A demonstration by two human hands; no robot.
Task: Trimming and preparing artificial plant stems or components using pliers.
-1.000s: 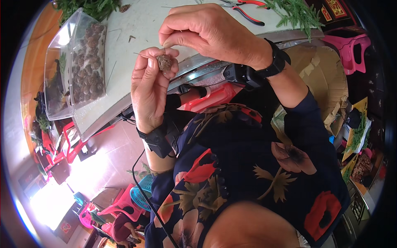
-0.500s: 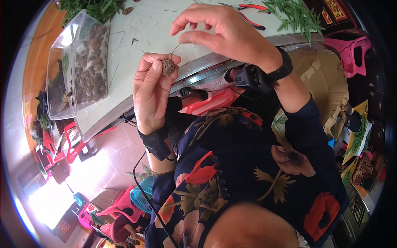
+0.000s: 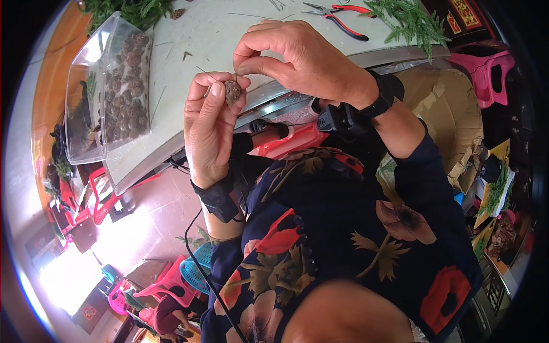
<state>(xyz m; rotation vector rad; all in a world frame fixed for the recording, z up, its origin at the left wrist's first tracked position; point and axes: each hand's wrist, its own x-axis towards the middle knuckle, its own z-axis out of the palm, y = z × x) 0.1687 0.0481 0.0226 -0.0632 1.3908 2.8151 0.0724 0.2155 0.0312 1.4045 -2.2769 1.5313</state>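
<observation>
A small brown pine cone point(image 3: 232, 92) is pinched between the thumb and fingers of my left hand point(image 3: 210, 123), just over the table's near edge. Thin wire point(image 3: 206, 73) sticks out from the cone on its left side. On the cone's other side, my right hand point(image 3: 303, 60) pinches the wire's other end between thumb and forefinger, close above the cone. Beyond my right hand, pliers with red and black handles point(image 3: 337, 16) lie on the table.
At the left of the pale table point(image 3: 189, 34) stands a clear plastic box point(image 3: 103, 146) of pine cones. Green artificial sprigs point(image 3: 409, 26) lie at the far right, more point(image 3: 128, 14) at the far left. Loose wires rest on the tabletop. A torn cardboard box point(image 3: 452, 108) and pink stool point(image 3: 486, 71) stand at right.
My right hand has come down and left towards the cone, and its thumb and forefinger have closed on the wire. My left hand has hardly moved.
</observation>
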